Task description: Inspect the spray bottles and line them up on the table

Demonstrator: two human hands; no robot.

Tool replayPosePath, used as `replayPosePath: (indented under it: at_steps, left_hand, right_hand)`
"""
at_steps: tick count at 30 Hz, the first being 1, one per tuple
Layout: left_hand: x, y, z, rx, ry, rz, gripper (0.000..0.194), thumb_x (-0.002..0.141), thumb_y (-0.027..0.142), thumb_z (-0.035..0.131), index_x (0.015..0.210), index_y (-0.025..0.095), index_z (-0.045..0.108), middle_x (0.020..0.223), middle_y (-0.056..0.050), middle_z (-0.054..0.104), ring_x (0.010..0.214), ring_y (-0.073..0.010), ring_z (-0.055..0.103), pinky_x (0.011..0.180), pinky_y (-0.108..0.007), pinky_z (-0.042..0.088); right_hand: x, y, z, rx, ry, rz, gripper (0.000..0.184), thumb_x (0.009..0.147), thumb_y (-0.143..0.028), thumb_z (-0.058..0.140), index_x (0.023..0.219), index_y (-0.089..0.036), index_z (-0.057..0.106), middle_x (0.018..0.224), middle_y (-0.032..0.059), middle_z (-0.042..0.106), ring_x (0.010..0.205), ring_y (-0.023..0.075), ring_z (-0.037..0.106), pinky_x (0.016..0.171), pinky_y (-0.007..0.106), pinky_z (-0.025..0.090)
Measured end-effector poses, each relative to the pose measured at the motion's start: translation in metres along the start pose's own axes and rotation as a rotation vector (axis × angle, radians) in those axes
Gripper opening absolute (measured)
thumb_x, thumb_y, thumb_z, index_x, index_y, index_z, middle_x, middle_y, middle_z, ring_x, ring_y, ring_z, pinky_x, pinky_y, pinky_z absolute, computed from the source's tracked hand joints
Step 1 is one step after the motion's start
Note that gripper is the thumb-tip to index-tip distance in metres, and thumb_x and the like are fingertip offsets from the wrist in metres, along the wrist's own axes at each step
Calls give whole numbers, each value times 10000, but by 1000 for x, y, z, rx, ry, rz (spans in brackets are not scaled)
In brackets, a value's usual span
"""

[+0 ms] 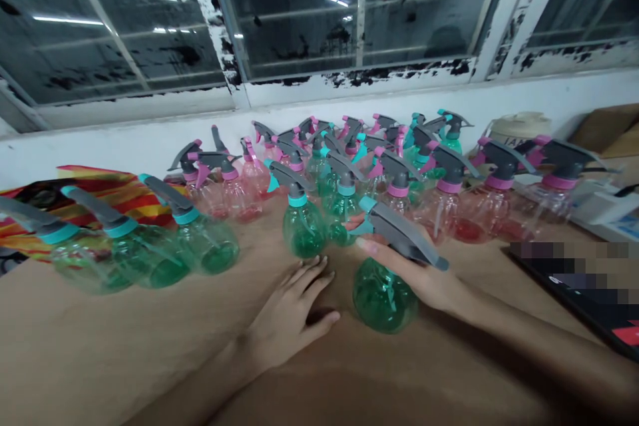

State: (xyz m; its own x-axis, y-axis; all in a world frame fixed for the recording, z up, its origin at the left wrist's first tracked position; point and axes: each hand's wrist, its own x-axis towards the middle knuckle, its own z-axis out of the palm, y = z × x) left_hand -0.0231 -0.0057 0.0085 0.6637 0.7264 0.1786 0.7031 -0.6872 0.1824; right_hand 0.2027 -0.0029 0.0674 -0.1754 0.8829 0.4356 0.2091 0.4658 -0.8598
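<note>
My right hand (pixel 424 276) is wrapped around the neck of a green spray bottle (pixel 384 293), fingers closed under its grey trigger head (pixel 402 233) with the teal nozzle tip pointing left. The bottle stands upright on the brown worktop (pixel 124 346), near the middle of it and a little forward of the crowd of other bottles. Its round body is clear green plastic; I cannot tell whether any liquid is inside.

My left hand (pixel 294 319) lies flat on the worktop just left of that bottle, palm down, fingers spread and holding nothing, not touching the bottle.

Just behind my hands stands another green bottle (pixel 303 226) with a teal collar, and behind it a dense cluster of green and pink bottles (pixel 349 166) reaches toward the back edge by the white wall. To the right, a row of pink bottles (pixel 492 203) with pink collars runs toward the right edge. Along the left side three green bottles (pixel 150 246) stand in a row, tilted by the view, with a striped red and yellow cloth (pixel 114 196) behind them. A dark flat item (pixel 589 299) lies at the right edge, partly blurred.
</note>
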Motion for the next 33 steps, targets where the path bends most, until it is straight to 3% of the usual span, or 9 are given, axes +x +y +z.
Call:
replayPosePath:
  at_steps: [6,13,18,22,25,28,33]
  left_hand:
    - [0,0,0,16,-3,9,531,887,445,536,1326,161,448,1426,-104,403,1320,-254,341,1084,-439,265]
    - [1,-2,1,46,6,29,495,907,409,512,1330,161,439,1433,-92,394,1319,-243,344,1079,-433,285]
    - [0,-3,3,68,13,44,486,919,411,495,1332,164,429,1443,-86,378,1322,-239,338,1086,-428,276]
    - [-1,-4,4,91,5,47,490,927,419,486,1336,157,419,1444,-84,377,1324,-231,333,1093,-425,263]
    - [-1,-4,5,94,4,47,492,927,423,486,1337,162,415,1444,-84,377,1325,-231,331,1090,-424,268]
    - [0,-3,6,91,10,45,496,923,422,494,1335,158,415,1441,-87,382,1320,-233,339,1088,-423,271]
    - [0,-3,5,83,22,44,487,922,411,500,1332,163,417,1439,-88,385,1317,-234,346,1088,-422,271]
  right_hand:
    - [-2,-2,-2,-83,35,-24,156,815,-419,593,841,-267,617,814,-3,665,800,205,643,780,367,483]
    - [-6,-1,-3,-120,55,28,239,820,-476,558,749,-249,579,707,7,621,662,186,608,618,341,492]
    - [-5,-4,-4,-42,-14,-30,156,838,-394,566,881,-251,611,862,17,663,776,190,645,734,352,508]
    - [-4,-3,-3,-29,-20,-28,221,827,-362,590,1021,-257,605,1010,28,663,837,193,650,800,369,502]
    - [-6,0,-3,-101,3,-21,139,835,-385,574,885,-261,610,880,14,661,819,204,639,765,370,503]
    - [-7,1,-3,-154,10,-9,171,840,-413,555,771,-259,583,728,1,617,748,203,625,712,365,507]
    - [-8,-1,-3,-137,23,-32,231,838,-405,563,1024,-278,616,718,-7,637,731,199,637,753,361,515]
